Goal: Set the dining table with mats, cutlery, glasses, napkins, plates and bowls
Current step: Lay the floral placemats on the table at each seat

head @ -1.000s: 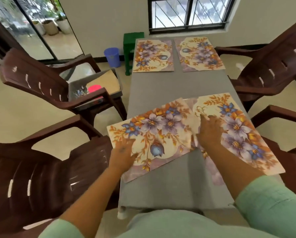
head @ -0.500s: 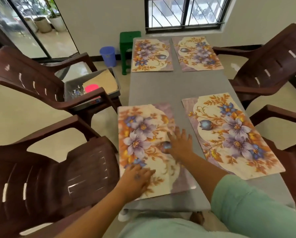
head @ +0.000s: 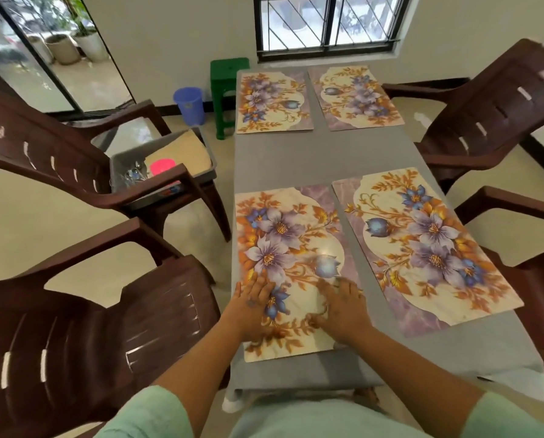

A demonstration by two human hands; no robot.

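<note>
Left hand (head: 254,306) and right hand (head: 340,306) are both pressing flat, fingers spread in an open grip, on the near-left mat (head: 288,248) lying on the table (head: 296,156). Its left edge is sitting at the table's rim; pushing leftward could be sliding it off.

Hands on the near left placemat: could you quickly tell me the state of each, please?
Left hand: open, fingers flat on the near left placemat.
Right hand: open, pressing flat on the same placemat.

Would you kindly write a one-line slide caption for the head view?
Both hands, left hand and right hand, press flat on the near-left floral mat; four mats laid.
</note>
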